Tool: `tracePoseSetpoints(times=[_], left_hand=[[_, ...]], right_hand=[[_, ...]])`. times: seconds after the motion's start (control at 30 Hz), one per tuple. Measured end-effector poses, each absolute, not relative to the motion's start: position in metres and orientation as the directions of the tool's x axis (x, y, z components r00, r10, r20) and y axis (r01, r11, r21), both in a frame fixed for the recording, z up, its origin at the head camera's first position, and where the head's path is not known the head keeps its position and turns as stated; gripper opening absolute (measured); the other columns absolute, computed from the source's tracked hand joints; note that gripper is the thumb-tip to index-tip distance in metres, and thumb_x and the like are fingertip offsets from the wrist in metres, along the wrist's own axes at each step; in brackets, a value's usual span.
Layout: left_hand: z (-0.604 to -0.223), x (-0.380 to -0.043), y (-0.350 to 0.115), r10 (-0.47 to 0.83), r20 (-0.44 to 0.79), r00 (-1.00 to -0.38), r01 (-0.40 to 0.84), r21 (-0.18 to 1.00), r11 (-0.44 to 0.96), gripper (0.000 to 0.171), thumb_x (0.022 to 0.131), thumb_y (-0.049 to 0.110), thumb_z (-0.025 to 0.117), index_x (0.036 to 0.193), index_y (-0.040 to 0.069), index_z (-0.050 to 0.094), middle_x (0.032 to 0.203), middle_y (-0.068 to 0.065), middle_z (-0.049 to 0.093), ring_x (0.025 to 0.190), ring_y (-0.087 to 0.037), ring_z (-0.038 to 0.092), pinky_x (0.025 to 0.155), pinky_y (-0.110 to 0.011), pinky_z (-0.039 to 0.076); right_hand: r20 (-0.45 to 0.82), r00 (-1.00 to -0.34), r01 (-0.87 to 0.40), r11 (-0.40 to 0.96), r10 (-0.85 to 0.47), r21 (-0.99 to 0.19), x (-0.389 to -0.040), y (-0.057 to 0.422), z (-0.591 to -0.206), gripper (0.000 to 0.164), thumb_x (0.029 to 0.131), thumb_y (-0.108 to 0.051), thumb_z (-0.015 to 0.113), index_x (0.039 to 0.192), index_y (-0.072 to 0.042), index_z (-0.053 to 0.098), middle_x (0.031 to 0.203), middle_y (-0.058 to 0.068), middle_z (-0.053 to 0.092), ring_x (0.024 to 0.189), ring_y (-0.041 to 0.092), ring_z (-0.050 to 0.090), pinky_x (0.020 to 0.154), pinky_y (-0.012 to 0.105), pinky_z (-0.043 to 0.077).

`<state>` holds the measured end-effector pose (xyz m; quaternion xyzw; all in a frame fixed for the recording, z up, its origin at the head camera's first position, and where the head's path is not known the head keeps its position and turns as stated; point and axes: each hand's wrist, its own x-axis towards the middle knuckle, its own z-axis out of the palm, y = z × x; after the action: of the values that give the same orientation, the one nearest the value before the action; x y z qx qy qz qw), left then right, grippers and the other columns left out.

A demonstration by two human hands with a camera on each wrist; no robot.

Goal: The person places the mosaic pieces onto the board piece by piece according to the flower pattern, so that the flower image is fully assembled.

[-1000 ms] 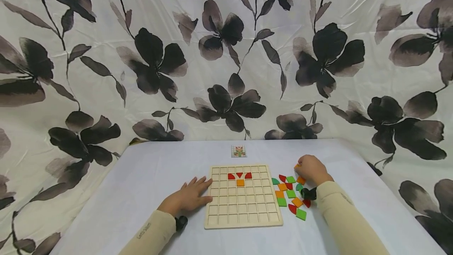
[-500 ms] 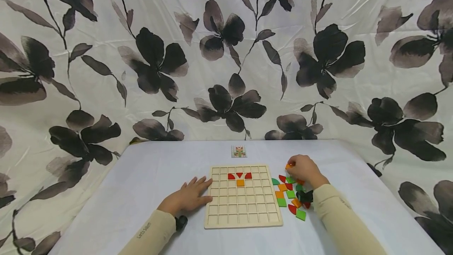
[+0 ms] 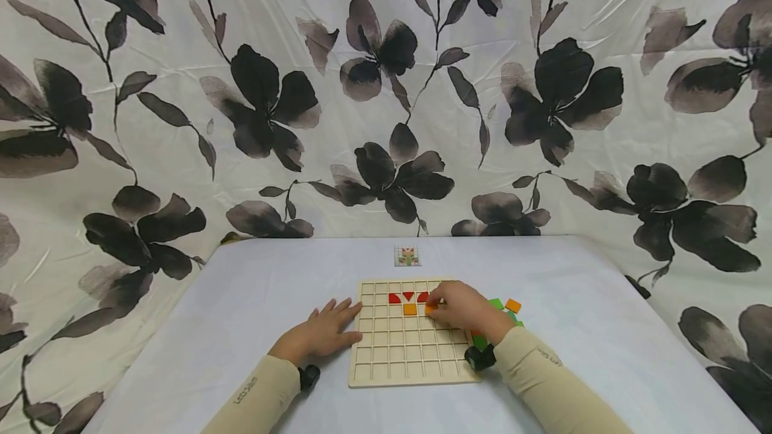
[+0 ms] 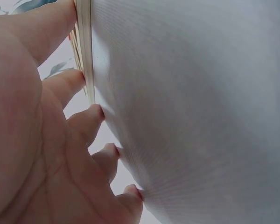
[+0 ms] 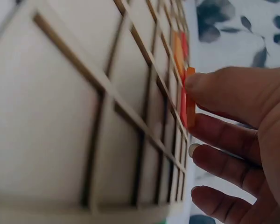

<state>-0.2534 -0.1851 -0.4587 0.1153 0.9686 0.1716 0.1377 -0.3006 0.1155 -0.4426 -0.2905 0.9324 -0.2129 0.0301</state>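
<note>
A pale wooden grid board (image 3: 398,353) lies on the table. Near its far side sit two red quarter-round tiles, one of them a left quarter-round tile (image 3: 395,299), with a red triangular tile (image 3: 408,296) between them and an orange square tile (image 3: 410,309) below. My left hand (image 3: 322,335), fingers spread, touches the board's left edge with thumb and index finger. My right hand (image 3: 467,307) pinches an orange tile (image 5: 191,100) between thumb and index finger, over the board just right of the orange square. Seen edge-on in the right wrist view, that tile stands above the grid.
Loose tiles lie right of the board, partly hidden by my right arm; a green tile (image 3: 496,303) and an orange tile (image 3: 513,305) show. A small pattern card (image 3: 407,256) lies beyond the board. A floral cloth (image 3: 392,86) hangs behind the white table (image 3: 289,273).
My right hand has carried the orange tile leftward from above the loose tiles to over the board. My left hand has stayed at the board's left edge.
</note>
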Motion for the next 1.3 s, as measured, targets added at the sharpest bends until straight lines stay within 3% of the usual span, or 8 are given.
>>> tracePoseSetpoints(times=[0.3,0.73,0.87,1.0,1.17,1.3], left_hand=[[-0.459,-0.252,-0.183,0.288,-0.208,-0.935,0.198,0.37,0.908,0.069,0.093,0.05,0.057,0.151,0.019,0.036,0.159,-0.01,0.029,0.148,-0.04,0.018,0.116,-0.065,0.013],[-0.46,-0.255,-0.183,0.278,-0.227,-0.933,0.183,0.365,0.913,0.07,0.092,0.051,0.058,0.151,0.02,0.036,0.159,-0.01,0.029,0.148,-0.041,0.017,0.116,-0.065,0.013],[-0.46,-0.256,-0.185,0.274,-0.234,-0.933,0.18,0.356,0.917,0.071,0.092,0.052,0.058,0.151,0.021,0.035,0.16,-0.01,0.028,0.148,-0.041,0.017,0.115,-0.066,0.013],[-0.457,-0.255,-0.186,0.276,-0.229,-0.933,0.185,0.352,0.918,0.07,0.092,0.051,0.058,0.151,0.02,0.036,0.159,-0.011,0.028,0.148,-0.042,0.018,0.115,-0.066,0.014],[-0.455,-0.254,-0.184,0.275,-0.23,-0.934,0.18,0.361,0.915,0.07,0.092,0.05,0.059,0.151,0.019,0.036,0.159,-0.012,0.028,0.148,-0.043,0.017,0.115,-0.067,0.013],[-0.457,-0.255,-0.182,0.273,-0.231,-0.934,0.181,0.355,0.917,0.071,0.092,0.051,0.058,0.151,0.018,0.036,0.159,-0.012,0.028,0.147,-0.043,0.017,0.114,-0.067,0.013]], right_hand=[[0.101,-0.787,-0.607,0.735,-0.608,-0.303,-0.298,0.102,-0.447,0.012,0.09,-0.019,0.069,0.099,-0.012,0.075,0.092,-0.002,0.067,0.085,0.014,0.061,0.079,0.033,0.053],[0.095,-0.843,-0.519,0.753,-0.529,-0.404,-0.303,0.107,-0.449,0.013,0.089,-0.016,0.07,0.1,-0.013,0.076,0.096,-0.003,0.066,0.091,0.016,0.062,0.083,0.035,0.052],[0.085,-0.896,-0.43,0.808,-0.435,-0.403,-0.306,0.133,-0.44,0.015,0.09,-0.017,0.069,0.103,-0.012,0.075,0.098,-0.001,0.067,0.092,0.018,0.063,0.086,0.04,0.052],[-0.032,-0.957,-0.253,0.887,-0.287,-0.386,-0.31,0.178,-0.435,0.02,0.088,-0.02,0.07,0.106,-0.012,0.073,0.097,0.002,0.068,0.085,0.018,0.059,0.082,0.041,0.053],[-0.163,-0.965,-0.137,0.921,-0.207,-0.364,-0.308,0.228,-0.435,0.021,0.087,-0.015,0.069,0.106,-0.008,0.072,0.098,0.006,0.068,0.083,0.02,0.057,0.082,0.043,0.054],[-0.18,-0.962,-0.13,0.926,-0.204,-0.354,-0.303,0.242,-0.435,0.021,0.087,-0.012,0.068,0.108,-0.008,0.072,0.103,0.008,0.069,0.09,0.023,0.059,0.089,0.048,0.053]])
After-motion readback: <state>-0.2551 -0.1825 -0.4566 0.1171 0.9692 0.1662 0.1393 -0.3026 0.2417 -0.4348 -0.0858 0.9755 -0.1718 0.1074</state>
